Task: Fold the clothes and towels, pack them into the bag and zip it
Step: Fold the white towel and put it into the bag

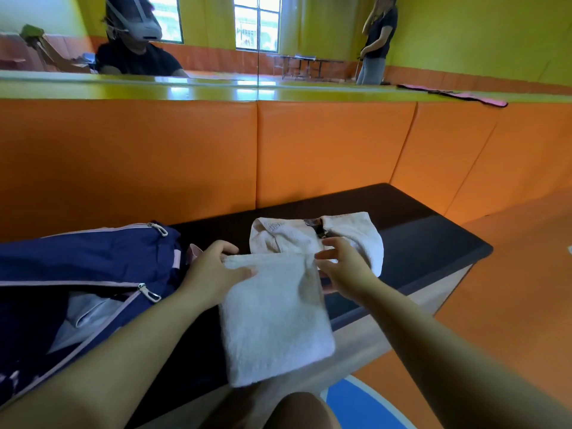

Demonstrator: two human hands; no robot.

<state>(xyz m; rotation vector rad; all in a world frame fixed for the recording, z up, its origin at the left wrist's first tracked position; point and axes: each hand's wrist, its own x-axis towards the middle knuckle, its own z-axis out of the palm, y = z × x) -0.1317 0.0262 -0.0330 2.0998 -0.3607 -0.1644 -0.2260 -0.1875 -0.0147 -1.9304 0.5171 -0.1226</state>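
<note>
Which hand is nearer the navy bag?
Left. The left hand grips the folded towel right beside the navy bag; the right hand holds the towel's opposite corner, farther from the bag.

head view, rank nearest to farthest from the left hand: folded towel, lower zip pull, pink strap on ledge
1. folded towel, touching the left hand
2. lower zip pull, to its left
3. pink strap, far right ledge

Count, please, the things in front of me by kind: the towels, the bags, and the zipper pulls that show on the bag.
Towels: 2, the folded towel in front and the crumpled towel behind it.
Bags: 1, the navy bag.
Zipper pulls: 2, the upper pull and the lower pull.
Total: 5.
</note>
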